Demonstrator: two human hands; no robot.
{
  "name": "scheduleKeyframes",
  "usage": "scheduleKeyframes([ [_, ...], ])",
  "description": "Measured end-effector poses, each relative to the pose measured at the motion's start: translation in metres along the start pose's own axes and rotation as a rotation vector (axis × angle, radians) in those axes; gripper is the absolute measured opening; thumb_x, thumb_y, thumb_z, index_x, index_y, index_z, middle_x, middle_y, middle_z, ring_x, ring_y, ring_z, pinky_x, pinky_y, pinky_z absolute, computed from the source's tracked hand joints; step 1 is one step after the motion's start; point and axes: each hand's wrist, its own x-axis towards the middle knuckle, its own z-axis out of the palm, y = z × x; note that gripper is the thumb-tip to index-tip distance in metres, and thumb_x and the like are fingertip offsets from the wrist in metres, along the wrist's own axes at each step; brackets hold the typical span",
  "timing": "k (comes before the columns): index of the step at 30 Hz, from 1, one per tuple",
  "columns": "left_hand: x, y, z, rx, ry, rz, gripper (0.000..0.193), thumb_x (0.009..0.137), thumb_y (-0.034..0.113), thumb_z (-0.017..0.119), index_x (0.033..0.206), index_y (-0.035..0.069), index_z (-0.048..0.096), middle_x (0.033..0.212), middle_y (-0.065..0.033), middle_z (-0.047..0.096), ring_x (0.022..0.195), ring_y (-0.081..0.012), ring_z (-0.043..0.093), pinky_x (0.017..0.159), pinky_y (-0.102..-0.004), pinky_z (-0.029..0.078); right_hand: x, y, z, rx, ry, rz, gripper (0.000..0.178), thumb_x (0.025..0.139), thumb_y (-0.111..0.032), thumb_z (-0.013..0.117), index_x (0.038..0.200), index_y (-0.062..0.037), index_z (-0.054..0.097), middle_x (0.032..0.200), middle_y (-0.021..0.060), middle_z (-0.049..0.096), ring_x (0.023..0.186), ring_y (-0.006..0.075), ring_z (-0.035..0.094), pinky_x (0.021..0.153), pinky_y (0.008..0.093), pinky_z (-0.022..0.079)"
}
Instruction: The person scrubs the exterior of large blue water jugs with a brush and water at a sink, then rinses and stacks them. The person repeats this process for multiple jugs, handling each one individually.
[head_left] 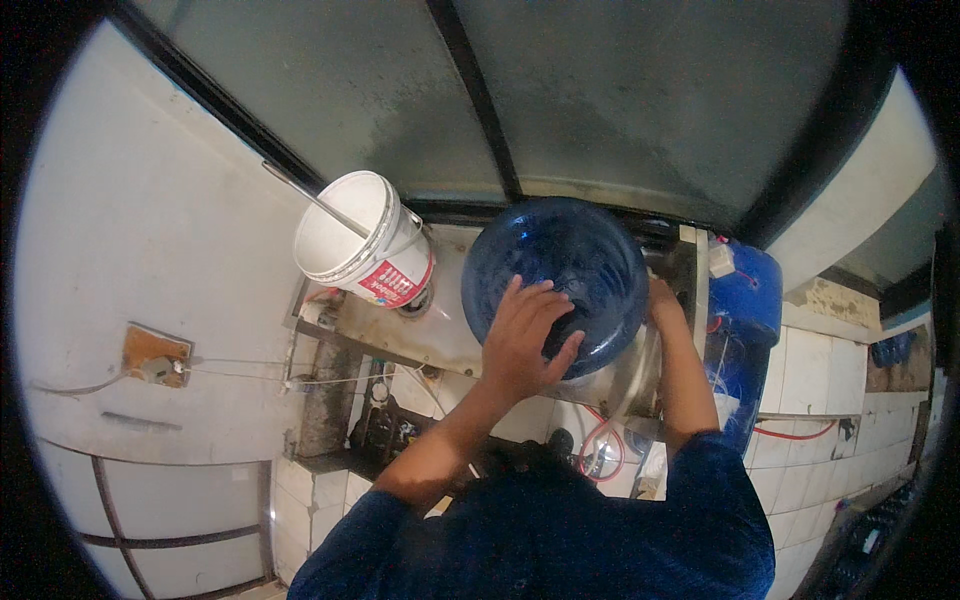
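A large round, see-through blue water jug (610,270) stands on the metal counter, its circular end facing up. My left hand (527,335) is over the near part of that end, fingers spread and thumb apart, seeming to rest on it. At the jug's right side is my right hand (660,300), close against the wall of the jug. Most of its fingers are hidden, so their grip does not show. A pale hose (637,375) hangs down beside my right forearm.
To the left, a white bucket (340,225) with a red label holds a long stick (318,202). The metal counter (445,335) runs beneath it. A blue drum (745,290) stands at the right. Dark-framed glass panels rise behind. A thin cord (330,380) stretches from the left wall.
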Motion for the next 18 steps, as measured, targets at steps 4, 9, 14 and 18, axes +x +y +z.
scheduleKeyframes([
  [4,-0.010,-0.006,-0.001,-0.004,-0.016,-0.013,0.036,0.080,0.019,0.079,0.112,0.009,0.067,0.118,-0.0109,0.069,0.123,-0.0346,0.060,0.115,-0.0603,0.033,0.045,-0.014,0.021,0.247,0.006,0.460,0.035,0.092,-0.017,0.058,0.121,0.0012,0.064,0.128,0.0271,0.064,0.121,0.0409,0.062,0.099,0.0512,0.052],
  [9,-0.015,-0.011,-0.009,0.036,-0.059,0.081,0.037,0.082,0.022,0.078,0.114,0.008,0.067,0.120,-0.0103,0.068,0.124,-0.0339,0.060,0.115,-0.0577,0.034,0.054,-0.017,0.007,0.077,-0.121,0.411,0.053,0.092,-0.036,0.063,0.129,0.0026,0.062,0.133,0.0262,0.062,0.131,0.0400,0.056,0.105,0.0493,0.048],
  [14,0.030,0.039,-0.003,-0.036,-0.338,0.180,0.060,0.089,0.037,0.070,0.136,0.003,0.056,0.141,-0.0173,0.057,0.136,-0.0363,0.049,0.117,-0.0530,0.033,-0.003,-0.115,-0.113,1.377,0.228,0.099,0.055,0.107,-0.040,0.042,0.141,0.0017,0.056,0.145,0.0184,0.057,0.138,0.0324,0.050,0.120,0.0424,0.029],
  [18,0.041,0.004,0.034,0.047,-0.202,0.160,0.068,0.089,0.042,0.069,0.141,0.001,0.051,0.147,-0.0204,0.051,0.140,-0.0387,0.044,0.117,-0.0512,0.033,-0.059,-0.168,-0.139,1.289,0.104,-0.156,0.065,0.105,-0.052,0.042,0.149,-0.0041,0.049,0.151,0.0156,0.052,0.142,0.0274,0.045,0.120,0.0386,0.026],
])
